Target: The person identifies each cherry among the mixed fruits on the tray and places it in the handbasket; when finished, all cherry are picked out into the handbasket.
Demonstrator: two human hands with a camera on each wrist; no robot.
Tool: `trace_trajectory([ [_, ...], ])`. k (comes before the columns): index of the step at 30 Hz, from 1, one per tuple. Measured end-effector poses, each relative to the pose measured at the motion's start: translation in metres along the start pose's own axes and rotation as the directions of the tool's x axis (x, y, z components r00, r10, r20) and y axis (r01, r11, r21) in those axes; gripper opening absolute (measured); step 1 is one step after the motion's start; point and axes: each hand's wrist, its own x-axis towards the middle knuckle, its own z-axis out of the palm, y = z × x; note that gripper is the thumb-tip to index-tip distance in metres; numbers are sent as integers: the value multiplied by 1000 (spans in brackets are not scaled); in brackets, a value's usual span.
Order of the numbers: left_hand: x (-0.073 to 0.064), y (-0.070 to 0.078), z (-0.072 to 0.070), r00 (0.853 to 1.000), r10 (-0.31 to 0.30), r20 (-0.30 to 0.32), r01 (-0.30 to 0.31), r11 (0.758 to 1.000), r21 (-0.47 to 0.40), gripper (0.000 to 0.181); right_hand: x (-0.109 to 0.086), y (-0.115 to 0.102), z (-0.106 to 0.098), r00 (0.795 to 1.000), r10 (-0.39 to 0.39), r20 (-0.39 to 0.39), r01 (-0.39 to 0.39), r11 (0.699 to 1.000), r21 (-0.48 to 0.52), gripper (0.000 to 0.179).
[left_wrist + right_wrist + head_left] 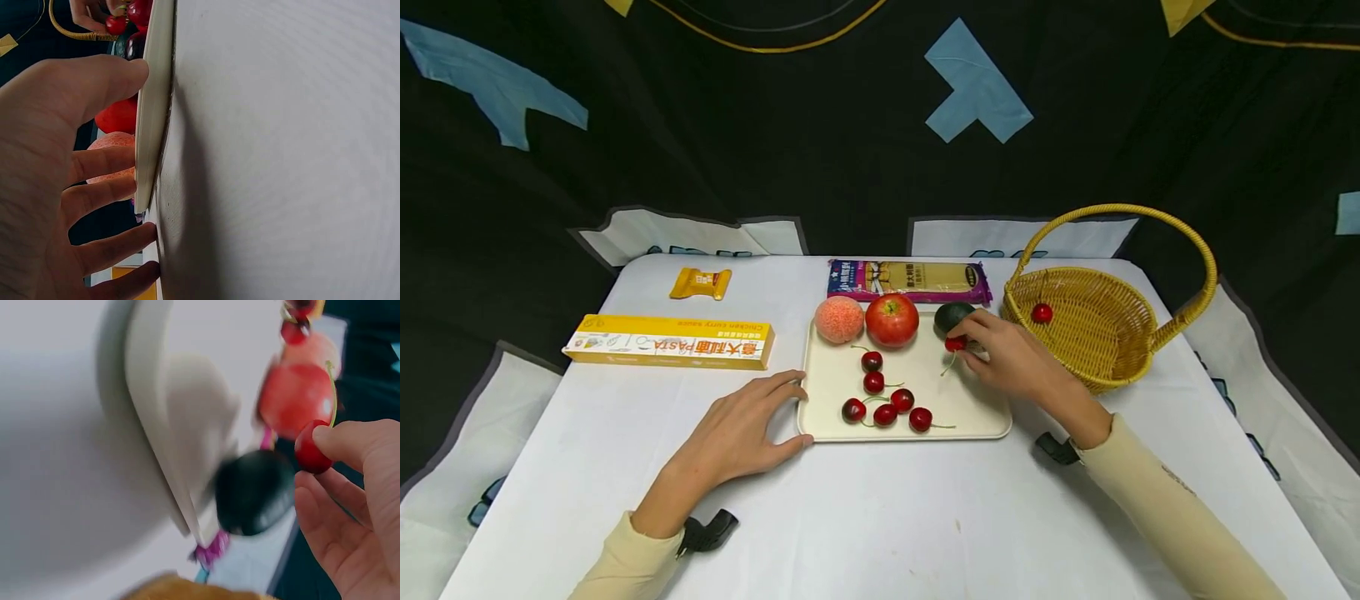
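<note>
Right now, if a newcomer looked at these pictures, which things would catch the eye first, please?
Probably the big red apple, at the back of the cream tray between a peach-coloured fruit and a dark green one. Next, perhaps, the tall-handled yellow wicker basket to the right of the tray, and the cherry that the right hand pinches over the tray.

Long yellow-and-white cardboard box (667, 342): "Chicken curry sauce", "意大利面 PASTA". Flat purple-and-yellow plastic packet (910, 282): "意大利面", smaller print illegible.
</note>
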Motion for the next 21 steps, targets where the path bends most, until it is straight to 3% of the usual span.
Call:
trace_trajectory([
  [8,-2,0,0,1000,-3,0,3,1000,-5,54,-13,29,-32,985,20,-172,-13,999,42,28],
  [14,-2,0,1,1000,-1,-3,1,1000,-6,55,-28,58,-51,968,160,-193,-154,987,44,32],
  [21,-1,0,1,1000,0,-1,0,1000,0,56,-46,93,-58,943,280,-181,-284,959,7,33],
])
